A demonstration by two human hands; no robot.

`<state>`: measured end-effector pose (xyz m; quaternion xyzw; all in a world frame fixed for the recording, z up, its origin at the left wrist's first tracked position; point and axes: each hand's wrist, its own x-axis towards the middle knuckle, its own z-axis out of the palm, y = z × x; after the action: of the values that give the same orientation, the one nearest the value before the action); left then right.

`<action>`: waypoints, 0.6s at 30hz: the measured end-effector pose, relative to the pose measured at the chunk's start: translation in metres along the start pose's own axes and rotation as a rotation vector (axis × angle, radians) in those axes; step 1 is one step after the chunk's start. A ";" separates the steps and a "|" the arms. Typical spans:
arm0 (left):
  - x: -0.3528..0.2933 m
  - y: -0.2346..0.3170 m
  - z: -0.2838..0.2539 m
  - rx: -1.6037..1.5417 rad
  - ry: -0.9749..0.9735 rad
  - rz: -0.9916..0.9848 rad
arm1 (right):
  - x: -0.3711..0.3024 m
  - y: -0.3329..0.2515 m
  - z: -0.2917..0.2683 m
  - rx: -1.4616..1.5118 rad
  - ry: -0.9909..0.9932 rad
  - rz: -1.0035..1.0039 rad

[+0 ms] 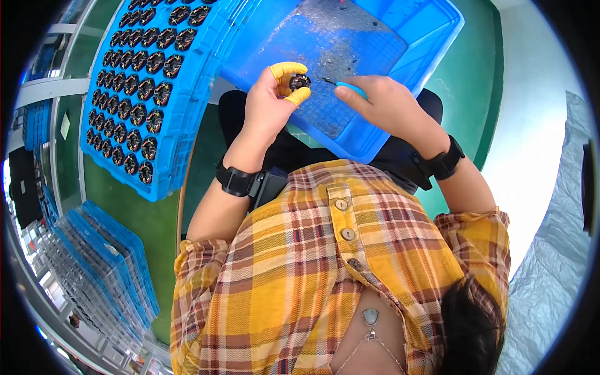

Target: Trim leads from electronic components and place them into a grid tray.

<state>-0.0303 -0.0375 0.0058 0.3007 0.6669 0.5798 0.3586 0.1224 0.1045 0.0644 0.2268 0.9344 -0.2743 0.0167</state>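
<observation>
My left grip [267, 99] pinches a round dark part [300, 82] by its rim, between yellow finger covers [298, 96]; it looks light and stiff, its inside probably fragile, so the edge suits best. Just rightward, my right grip [386, 105] clasps a blue-handled tool [352, 89]. Below both: a smooth plastic bin [356, 142], speckled with grey debris [340, 59]. Leftward, a ribbed blue tray [187, 107] bears similar round parts [149, 148].

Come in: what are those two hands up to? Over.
Left hand, wearing yellow finger covers: holding small round black part. Right hand: gripping blue-handled tool, dark tip apart from part. Nothing seen between them; blue plastic bin beneath.
</observation>
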 end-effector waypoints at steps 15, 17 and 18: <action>-0.002 0.003 0.001 -0.128 -0.001 0.057 | -0.009 -0.008 -0.008 0.100 -0.117 0.036; -0.002 0.001 0.003 -0.116 0.015 0.104 | -0.009 -0.008 -0.009 0.096 -0.114 0.037; -0.002 0.001 0.004 -0.144 0.020 0.117 | -0.009 -0.008 -0.009 0.097 -0.114 0.038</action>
<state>-0.0262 -0.0369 0.0068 0.3070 0.6083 0.6491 0.3382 0.1278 0.0995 0.0778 0.2291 0.9130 -0.3313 0.0643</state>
